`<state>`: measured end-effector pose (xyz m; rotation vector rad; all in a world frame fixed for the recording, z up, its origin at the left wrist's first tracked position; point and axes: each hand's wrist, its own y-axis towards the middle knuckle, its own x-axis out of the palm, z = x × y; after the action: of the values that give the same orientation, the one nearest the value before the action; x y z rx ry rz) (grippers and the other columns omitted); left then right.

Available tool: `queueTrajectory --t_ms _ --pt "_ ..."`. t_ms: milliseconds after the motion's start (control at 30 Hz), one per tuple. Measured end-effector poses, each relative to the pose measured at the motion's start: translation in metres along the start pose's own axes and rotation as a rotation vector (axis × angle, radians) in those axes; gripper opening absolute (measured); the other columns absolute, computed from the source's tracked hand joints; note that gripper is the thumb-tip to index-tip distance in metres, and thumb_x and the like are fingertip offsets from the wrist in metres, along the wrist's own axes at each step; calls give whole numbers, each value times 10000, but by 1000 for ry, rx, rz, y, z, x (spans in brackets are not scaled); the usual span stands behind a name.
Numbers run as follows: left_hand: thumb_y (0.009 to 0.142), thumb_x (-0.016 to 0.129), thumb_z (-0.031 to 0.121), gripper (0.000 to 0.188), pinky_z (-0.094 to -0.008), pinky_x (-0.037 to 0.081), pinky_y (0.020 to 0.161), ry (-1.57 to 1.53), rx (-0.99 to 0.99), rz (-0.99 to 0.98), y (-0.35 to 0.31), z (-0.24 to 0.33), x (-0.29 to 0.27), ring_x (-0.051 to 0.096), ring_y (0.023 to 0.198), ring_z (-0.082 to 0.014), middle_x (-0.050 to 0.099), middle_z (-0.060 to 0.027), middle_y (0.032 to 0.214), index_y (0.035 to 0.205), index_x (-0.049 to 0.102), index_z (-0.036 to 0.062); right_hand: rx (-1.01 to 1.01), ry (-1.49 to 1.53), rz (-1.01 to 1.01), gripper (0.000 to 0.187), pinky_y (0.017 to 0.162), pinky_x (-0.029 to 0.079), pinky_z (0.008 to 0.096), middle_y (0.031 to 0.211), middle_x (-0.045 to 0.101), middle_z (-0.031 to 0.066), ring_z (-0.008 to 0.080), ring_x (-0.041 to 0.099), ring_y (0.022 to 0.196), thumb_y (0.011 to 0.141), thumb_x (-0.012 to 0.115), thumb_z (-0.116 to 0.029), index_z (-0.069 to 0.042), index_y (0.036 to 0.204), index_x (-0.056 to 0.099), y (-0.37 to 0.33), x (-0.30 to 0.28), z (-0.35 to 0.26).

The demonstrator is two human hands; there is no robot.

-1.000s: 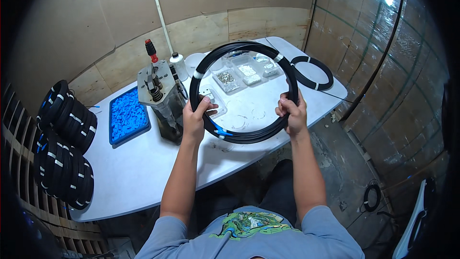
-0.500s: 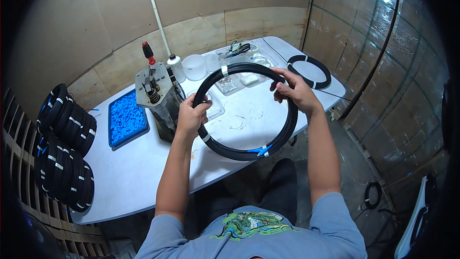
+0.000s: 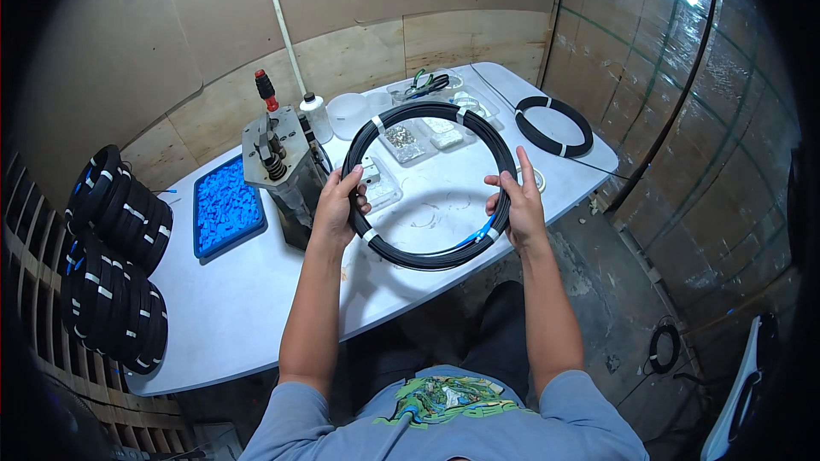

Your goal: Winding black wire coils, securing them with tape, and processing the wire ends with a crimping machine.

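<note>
A coil of black cable [image 3: 410, 259], bound with several white tape bands, is held tilted above the near side of the table. My left hand [image 3: 336, 213] grips its left side, thumb over the cable and fingers curled inside the ring. At the right side, my right hand [image 3: 525, 213] has the cable between its thumb and fingers, with one finger stretched upward. A blue connector end [image 3: 480, 233] lies along the lower right of the ring. Partly behind the right hand shows a pale ring-shaped roll [image 3: 538, 179] on the table.
Left of my hands stand a metal hand press [image 3: 282, 179], a tray [image 3: 231, 250] of blue pieces and stacked cable coils [image 3: 115, 307]. Behind are a bottle [image 3: 314, 115] and clear boxes [image 3: 401, 145] of small parts. Another coil [image 3: 534, 134] lies at the table's right.
The coil has turned in my hands, its tape bands and blue end shifting round. My right hand has slid down its right side, from the upper right, with a finger now extended.
</note>
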<state>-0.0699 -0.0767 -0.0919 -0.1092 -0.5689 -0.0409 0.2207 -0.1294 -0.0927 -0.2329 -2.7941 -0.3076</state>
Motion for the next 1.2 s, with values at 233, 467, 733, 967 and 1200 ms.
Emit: queueTrajectory --t_ms 233,467,733,967,1200 --pt "891 667 123 310 -261 423 502 191 230 23 -14 -12 26 482 558 -91 513 1 714 1133 478 81 -19 186 -29 510 508 458 237 1074 585 131 99 525 638 1044 443 -179 -116 1528 294 27 -22 19" --pt "947 620 97 653 -253 516 653 248 531 43 -21 -24 28 651 776 -154 609 -125 1040 1508 285 97 -20 137 -3 516 482 449 227 1058 606 149 124 578 663 1064 416 -246 -272 1551 246 29 -20 6" --pt "988 519 494 523 -272 531 491 339 68 -29 -3 12 -18 651 529 -189 640 -101 658 1184 577 12 214 223 -161 817 564 601 290 929 677 138 166 671 623 978 288 -688 -20 1431 413 30 -41 -25" --pt "930 606 569 540 -208 403 423 271 112 -126 -13 19 -17 547 464 -113 567 -32 571 861 616 34 153 -288 -246 468 552 525 240 808 694 123 199 713 722 972 635 -330 -15 1300 524 24 -39 -42" --pt "944 628 532 543 -232 258 555 423 486 153 18 -13 -31 313 627 -48 404 94 621 664 573 70 89 -699 -249 373 526 340 226 705 504 -71 56 386 575 967 642 -397 -36 1031 711 37 -42 -32"
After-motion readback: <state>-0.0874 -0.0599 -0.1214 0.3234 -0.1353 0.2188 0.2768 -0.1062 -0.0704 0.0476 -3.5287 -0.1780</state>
